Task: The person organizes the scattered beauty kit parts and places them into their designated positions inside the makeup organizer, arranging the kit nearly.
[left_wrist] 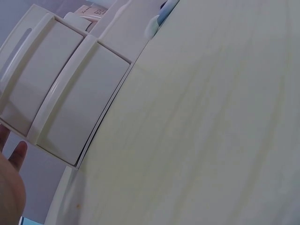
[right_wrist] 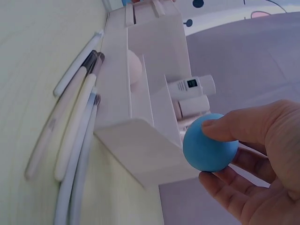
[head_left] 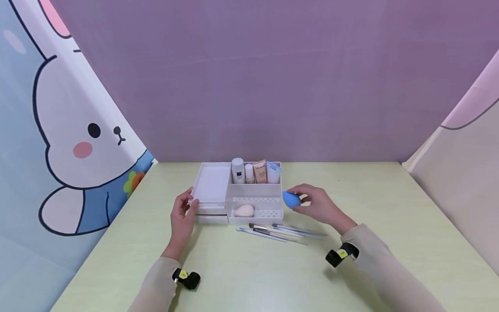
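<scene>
My right hand (head_left: 313,201) pinches a blue makeup sponge (head_left: 291,199) between thumb and fingers, just off the right side of a white cosmetics organizer (head_left: 255,190). In the right wrist view the round blue sponge (right_wrist: 209,142) overlaps the organizer's near end wall (right_wrist: 145,150). My left hand (head_left: 183,216) rests at the organizer's left side, fingertips right at the wall beside the drawers (left_wrist: 84,103). A pale pink sponge (head_left: 244,211) lies in the front compartment. Behind it, the rear compartment holds a white bottle (head_left: 238,171), a smaller white-capped bottle (head_left: 249,173), a beige BB tube (head_left: 260,172) and a light blue tube (head_left: 274,172).
Several makeup brushes (head_left: 278,233) lie in a loose bunch on the pale wooden table (head_left: 249,277), close in front of the organizer. A purple backdrop (head_left: 273,86) rises behind the table, and a cartoon rabbit cloth (head_left: 78,117) hangs at the left.
</scene>
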Demonstrator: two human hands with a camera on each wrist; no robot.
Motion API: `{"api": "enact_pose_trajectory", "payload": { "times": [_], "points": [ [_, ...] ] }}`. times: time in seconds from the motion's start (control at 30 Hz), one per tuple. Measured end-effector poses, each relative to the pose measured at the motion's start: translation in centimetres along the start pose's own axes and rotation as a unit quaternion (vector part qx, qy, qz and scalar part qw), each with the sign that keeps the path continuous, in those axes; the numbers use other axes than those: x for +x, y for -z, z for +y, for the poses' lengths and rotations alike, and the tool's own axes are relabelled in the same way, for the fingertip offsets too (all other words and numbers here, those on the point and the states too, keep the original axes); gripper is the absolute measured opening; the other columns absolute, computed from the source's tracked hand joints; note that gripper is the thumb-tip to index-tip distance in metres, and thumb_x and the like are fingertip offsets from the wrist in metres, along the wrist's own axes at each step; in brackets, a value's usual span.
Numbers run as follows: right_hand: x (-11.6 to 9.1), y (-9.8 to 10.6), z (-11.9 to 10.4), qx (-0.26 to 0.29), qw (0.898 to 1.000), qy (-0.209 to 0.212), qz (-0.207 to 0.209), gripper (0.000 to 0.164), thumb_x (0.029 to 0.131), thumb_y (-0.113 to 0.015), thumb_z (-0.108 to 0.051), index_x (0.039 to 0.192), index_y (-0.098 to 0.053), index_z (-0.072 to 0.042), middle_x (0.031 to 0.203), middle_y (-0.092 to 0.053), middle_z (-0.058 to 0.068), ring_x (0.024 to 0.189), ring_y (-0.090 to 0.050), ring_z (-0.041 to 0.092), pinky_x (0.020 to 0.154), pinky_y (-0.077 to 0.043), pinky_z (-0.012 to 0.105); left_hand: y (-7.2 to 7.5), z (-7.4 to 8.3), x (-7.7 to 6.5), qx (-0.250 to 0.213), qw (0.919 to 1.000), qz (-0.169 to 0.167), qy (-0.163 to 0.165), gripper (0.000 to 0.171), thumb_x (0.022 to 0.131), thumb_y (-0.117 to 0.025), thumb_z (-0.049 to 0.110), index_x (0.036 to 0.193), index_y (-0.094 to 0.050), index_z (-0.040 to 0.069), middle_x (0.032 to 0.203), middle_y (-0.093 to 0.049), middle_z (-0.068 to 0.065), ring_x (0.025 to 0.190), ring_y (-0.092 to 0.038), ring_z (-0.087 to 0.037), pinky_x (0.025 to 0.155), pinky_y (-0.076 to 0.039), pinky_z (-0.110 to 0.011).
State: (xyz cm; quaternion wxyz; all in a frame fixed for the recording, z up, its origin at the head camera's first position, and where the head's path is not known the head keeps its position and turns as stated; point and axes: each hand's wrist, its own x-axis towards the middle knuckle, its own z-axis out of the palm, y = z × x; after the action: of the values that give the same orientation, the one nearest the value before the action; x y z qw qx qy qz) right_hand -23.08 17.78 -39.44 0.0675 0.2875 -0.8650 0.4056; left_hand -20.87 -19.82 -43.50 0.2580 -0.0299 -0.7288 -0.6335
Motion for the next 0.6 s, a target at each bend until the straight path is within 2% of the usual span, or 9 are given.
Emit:
{"api": "enact_pose_trajectory", "payload": {
  "times": [0.23,0.37,0.6],
  "points": [
    [1.2,-1.5,-1.0,0.016,0.999,0.005,-0.032,0.042,0.081,-0.077,0.005,0.121,-0.065,0.003,0.12,-0.065,0.017,0.106,-0.061,0.035,0.083,-0.055,0.046,0.2,-2.4,0.6,-0.009,1.0,0.003,0.001,0.016,0.099,-0.057,0.0,0.109,-0.049,-0.008,0.144,-0.053,-0.016,0.121,-0.049,-0.007,0.093,-0.039,-0.017],
    [1.7,-2.3,-1.3,0.024,0.998,-0.002,-0.052,0.041,0.082,-0.077,0.004,0.121,-0.065,0.002,0.121,-0.065,0.016,0.108,-0.061,0.033,0.085,-0.055,0.045,0.4,-2.7,0.5,-0.006,1.0,0.002,-0.003,0.015,0.099,-0.056,0.002,0.109,-0.049,-0.007,0.144,-0.053,-0.015,0.122,-0.049,-0.008,0.093,-0.039,-0.016],
    [2.7,-3.1,-1.3,0.03,0.997,0.008,-0.076,0.039,0.082,-0.077,0.002,0.12,-0.067,0.001,0.121,-0.066,0.014,0.108,-0.061,0.031,0.085,-0.055,0.04,0.3,-2.9,0.6,-0.01,0.9999,-0.001,-0.011,0.015,0.099,-0.057,0.002,0.109,-0.05,-0.006,0.143,-0.053,-0.013,0.124,-0.048,-0.009,0.095,-0.039,-0.017]
  ]
}}
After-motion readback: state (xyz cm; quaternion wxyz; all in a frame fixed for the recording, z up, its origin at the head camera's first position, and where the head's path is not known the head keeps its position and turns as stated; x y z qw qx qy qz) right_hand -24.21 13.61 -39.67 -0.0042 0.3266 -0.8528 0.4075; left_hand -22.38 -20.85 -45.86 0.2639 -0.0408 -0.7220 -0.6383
